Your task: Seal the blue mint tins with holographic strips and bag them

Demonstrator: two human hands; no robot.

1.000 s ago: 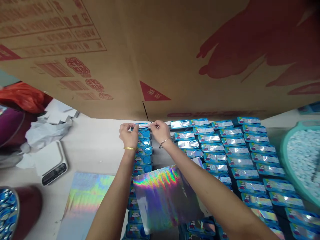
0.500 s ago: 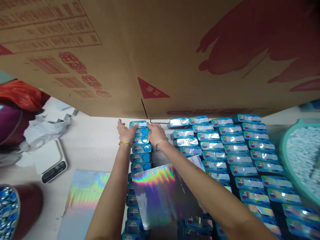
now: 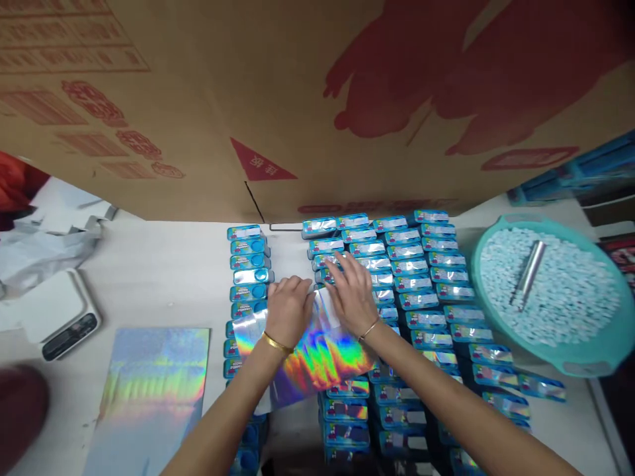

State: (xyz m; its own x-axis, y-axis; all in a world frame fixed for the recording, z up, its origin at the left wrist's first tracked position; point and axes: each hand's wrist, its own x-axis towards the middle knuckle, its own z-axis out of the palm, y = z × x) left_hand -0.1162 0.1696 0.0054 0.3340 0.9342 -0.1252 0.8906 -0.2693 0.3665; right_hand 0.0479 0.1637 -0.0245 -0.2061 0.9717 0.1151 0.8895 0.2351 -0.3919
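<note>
left hand (image 3: 288,309), fingers curled, was over the silvery, rainbow-sheened rectangular sheet (image 3: 317,363), its grip impossible to tell; right hand (image 3: 354,295), fingers apart, was just right of it, near blue oblong boxes (image 3: 367,248).

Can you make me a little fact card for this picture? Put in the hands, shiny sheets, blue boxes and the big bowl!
Left hand: at the top edge of a shiny sheet
Right hand: beside it, fingertips over blue boxes
Other shiny sheet: left, on the table
Blue boxes: lined up in columns
Bowl: teal; white bits and a metal tool inside
Behind: cardboard box, red printing
</note>
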